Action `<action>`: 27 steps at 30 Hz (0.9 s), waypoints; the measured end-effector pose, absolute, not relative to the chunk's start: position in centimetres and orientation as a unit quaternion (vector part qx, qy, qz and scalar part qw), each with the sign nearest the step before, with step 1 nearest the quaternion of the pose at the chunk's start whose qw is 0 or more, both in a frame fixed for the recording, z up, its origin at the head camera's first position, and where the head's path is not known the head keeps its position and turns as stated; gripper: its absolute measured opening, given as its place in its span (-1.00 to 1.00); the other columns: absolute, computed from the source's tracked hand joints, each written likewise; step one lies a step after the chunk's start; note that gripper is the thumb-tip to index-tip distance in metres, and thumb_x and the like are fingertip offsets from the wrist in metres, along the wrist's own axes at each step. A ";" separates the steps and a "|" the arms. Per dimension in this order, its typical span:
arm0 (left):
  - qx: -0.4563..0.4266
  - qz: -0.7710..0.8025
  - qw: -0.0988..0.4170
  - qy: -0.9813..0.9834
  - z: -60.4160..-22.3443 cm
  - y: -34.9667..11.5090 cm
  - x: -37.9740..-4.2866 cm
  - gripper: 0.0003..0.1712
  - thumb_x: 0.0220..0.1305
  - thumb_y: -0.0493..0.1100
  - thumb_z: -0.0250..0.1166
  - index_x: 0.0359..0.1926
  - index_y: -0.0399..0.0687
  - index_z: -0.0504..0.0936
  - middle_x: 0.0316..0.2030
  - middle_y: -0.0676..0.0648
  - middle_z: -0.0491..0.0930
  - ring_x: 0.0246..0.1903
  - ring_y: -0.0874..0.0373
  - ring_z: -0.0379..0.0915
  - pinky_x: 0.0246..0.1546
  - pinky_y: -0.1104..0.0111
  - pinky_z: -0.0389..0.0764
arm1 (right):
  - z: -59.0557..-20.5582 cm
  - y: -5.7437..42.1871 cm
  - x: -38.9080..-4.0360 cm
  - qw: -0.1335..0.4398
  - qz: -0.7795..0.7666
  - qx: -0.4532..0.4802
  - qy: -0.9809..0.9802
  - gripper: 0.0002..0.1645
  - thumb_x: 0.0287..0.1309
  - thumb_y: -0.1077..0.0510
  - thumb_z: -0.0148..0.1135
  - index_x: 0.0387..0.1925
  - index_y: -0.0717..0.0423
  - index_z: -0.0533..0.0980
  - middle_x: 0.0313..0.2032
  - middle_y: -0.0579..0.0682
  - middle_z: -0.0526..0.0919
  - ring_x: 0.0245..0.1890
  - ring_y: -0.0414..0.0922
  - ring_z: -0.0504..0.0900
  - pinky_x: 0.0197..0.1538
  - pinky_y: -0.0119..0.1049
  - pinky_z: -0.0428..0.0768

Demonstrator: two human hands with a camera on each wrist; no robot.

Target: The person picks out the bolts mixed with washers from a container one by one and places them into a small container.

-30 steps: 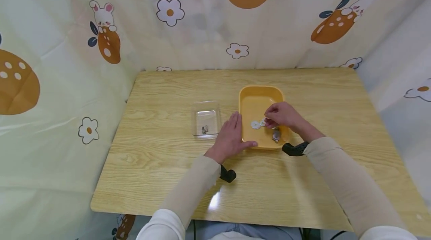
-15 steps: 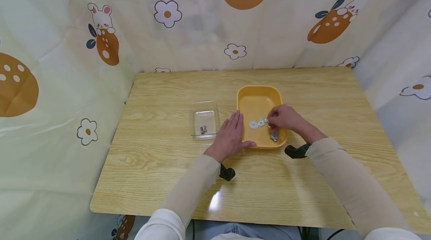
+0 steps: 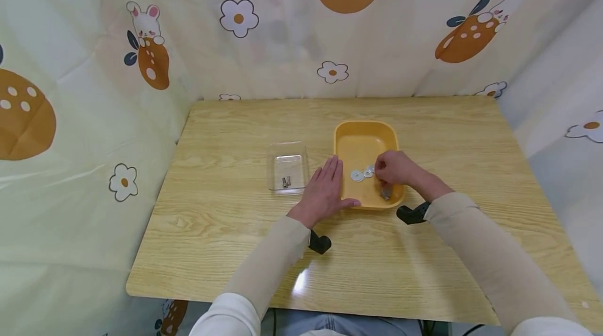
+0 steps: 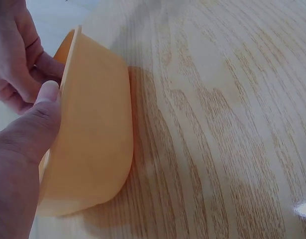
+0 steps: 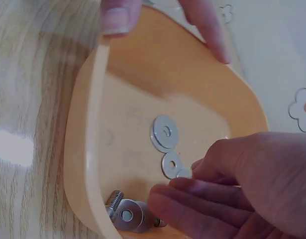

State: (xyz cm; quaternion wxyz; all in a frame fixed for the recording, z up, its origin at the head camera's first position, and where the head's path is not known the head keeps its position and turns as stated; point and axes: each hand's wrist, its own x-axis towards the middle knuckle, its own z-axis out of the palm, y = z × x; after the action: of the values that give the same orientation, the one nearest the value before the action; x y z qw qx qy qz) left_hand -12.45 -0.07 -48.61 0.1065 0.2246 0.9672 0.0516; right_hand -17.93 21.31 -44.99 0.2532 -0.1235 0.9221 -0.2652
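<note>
In the head view my left hand braces the near left corner of an orange plastic tray, fingers straight along its left side. Its thumb lies over the near rim in the left wrist view. My right hand reaches inside the tray, thumb and fingertips drawn close together beside a row of flat washers. A large washer, a medium washer and a small washer lie there. I cannot tell whether the right fingertips pinch anything. A threaded bolt and more washers are heaped in the near right corner.
Left of the tray stands a clear plastic box with two small screws in it. Both containers rest on a wooden table. A patterned curtain hangs behind and at the sides.
My right hand has moved slightly down and toward the tray's right side, its fingers closer together. A row of washers shows more plainly beside it. The left hand stays at the tray.
</note>
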 end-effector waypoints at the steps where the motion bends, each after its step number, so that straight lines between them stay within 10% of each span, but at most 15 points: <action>1: 0.225 0.053 0.105 0.967 -48.6 -0.1 -12.5 0.28 0.21 0.58 0.00 0.57 -0.22 -0.20 0.59 -0.16 -0.19 0.58 0.05 -0.29 0.55 0.20 0.00 | -45.0 21.2 -18.0 0.250 -0.253 -0.130 0.925 -0.87 0.22 0.32 0.12 -0.37 0.33 0.56 -0.51 0.16 0.67 -0.53 -0.05 0.67 -0.47 -0.37 0.56; 27: 0.228 0.036 0.103 0.968 -49.4 -0.2 -12.5 0.30 0.21 0.64 -0.13 0.57 -0.19 -0.28 0.60 -0.14 -0.30 0.59 0.07 -0.37 0.56 0.16 -0.06 | -46.6 19.4 -16.9 0.266 -0.087 -0.197 0.940 -0.81 -0.06 0.42 0.26 -0.60 0.21 0.43 -0.68 -0.07 0.36 -0.64 -0.15 0.39 -0.50 -0.41 0.41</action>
State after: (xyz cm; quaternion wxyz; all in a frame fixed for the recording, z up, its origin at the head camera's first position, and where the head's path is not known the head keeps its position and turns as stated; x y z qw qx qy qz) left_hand -12.52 -0.15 -49.42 0.1026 0.2277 0.9677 0.0357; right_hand -16.88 19.36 -46.64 0.2655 -0.1974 0.9397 -0.0866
